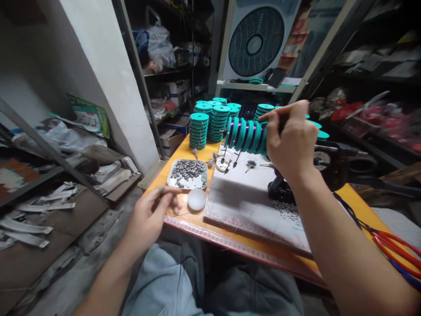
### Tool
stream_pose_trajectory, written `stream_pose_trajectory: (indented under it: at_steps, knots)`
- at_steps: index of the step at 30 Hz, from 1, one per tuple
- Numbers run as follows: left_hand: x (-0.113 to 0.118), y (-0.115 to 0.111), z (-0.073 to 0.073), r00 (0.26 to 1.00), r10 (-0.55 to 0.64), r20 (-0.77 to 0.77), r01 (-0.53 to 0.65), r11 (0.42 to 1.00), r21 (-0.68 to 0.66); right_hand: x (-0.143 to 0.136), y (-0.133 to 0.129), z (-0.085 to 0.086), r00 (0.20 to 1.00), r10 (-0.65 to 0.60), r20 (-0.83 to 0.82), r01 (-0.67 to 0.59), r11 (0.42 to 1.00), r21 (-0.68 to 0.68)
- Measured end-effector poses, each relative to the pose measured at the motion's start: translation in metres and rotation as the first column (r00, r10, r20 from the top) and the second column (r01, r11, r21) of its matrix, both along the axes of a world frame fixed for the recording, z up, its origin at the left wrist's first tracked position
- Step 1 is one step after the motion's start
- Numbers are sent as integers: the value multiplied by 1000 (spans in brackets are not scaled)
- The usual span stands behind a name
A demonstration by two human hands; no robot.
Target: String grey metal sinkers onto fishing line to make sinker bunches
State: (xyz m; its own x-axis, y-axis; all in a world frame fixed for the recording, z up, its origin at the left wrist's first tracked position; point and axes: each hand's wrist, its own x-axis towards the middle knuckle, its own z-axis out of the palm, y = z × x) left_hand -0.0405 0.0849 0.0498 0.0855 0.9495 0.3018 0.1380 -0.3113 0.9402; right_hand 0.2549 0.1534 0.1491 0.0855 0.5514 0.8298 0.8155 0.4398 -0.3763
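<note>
A row of teal spools [245, 135] wound with purple wire sits on a horizontal shaft above the grey board. My right hand [291, 138] is at the right end of this row, fingers bent together; what they hold, if anything, is hidden. My left hand [156, 208] hovers over the table's front left edge, fingers curled near a small round white lid [197, 199]. What its fingertips pinch is too small to tell. Behind it, a white tray [171, 181] holds many small dark metal cylinders. A small white dish [223, 165] with tiny pieces rests below the spools.
Stacks of teal spools [198, 131] stand at the back of the orange table [213, 153]. Small metal bits [287, 213] lie on the grey board [230, 206] near a black machine base [279, 189]. Red cables [396, 248] are at the right. A fan [256, 42] is behind.
</note>
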Motion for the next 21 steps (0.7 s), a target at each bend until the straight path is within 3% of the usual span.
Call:
stream_pose_trajectory:
  at_steps: [2,4,6,9,13,15,18,21]
  knots:
    - [3,36,14,940,-47,-338,98,986,137,-7,-21,1,995,30,-100,-21,996,83]
    - [14,74,20,747,-93,-658,312,923,224,-15,-49,-3,947,219,-236,-217,976,34]
    - [30,107,18,655,-143,-742,409,893,189,-23,-80,-16,870,349,-347,-407,907,-107]
    - [48,140,5,544,-192,-817,495,859,128,-35,-122,-48,859,339,-382,-460,840,-287]
    - [56,154,-5,436,-209,-875,538,841,67,-53,-158,-92,831,343,-438,-525,744,-412]
    - [56,155,-4,407,-205,-890,538,842,52,-61,-166,-106,818,390,-422,-548,752,-367]
    - [57,154,-4,401,-190,-896,525,849,55,-69,-167,-112,828,409,-383,-529,796,-294]
    - [59,153,-4,440,-175,-881,492,868,74,-72,-164,-109,835,409,-367,-516,814,-266]
